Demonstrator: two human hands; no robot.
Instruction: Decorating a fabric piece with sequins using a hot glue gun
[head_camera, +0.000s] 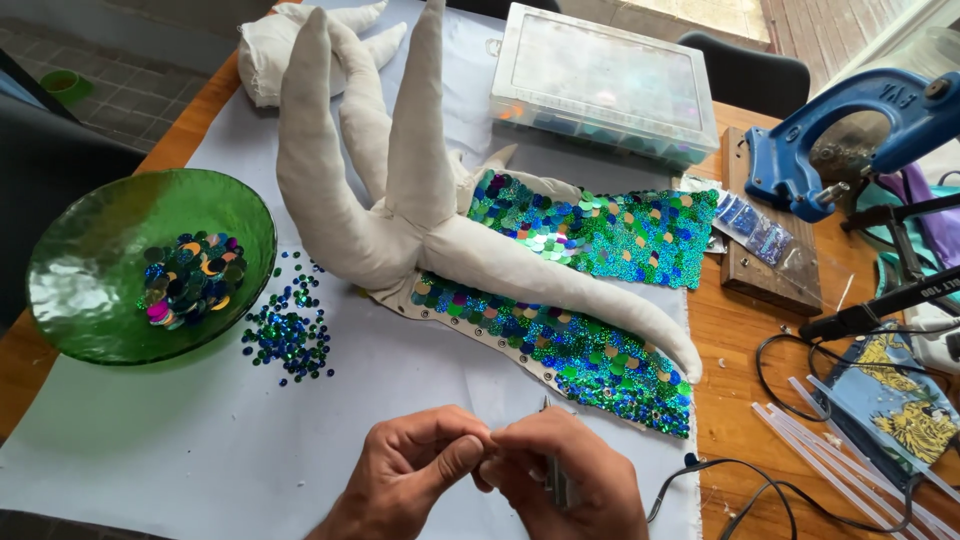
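Left hand (415, 465): low centre of view, thumb and forefinger pressed together against the right hand's fingertips; what sits between them is too small to tell.
Right hand (565, 470): fingers curled, meeting the left at the tips; closed round a thin metal tool (558, 482), whose point shows just above the knuckles.
Grip: both hands pinching at one spot, touching each other, held above the cloth.
Cloth (300, 440): pale sheet under the hands, covering most of the table.
Sequin panel (565, 350): long strip of green and blue sequins just beyond the hands, eyelets along its near edge, one stuffed limb lying across it.
Second panel (600, 235): same colours, further back, beside the figure.
Figure (400, 190): white stuffed fabric form with several long limbs, centre of cloth.
Loose sequins (290, 330): blue-green scatter on the cloth, left of the figure, just beside the bowl.
Bowl (100, 260): green glass, far left, holding mixed-colour sequins.
Box (600, 80): clear plastic, lidded, at the back.
Press (850, 140): blue hand press on a wooden block, right.
Glue sticks (850, 440): clear rods on bare table, right, near black cables.
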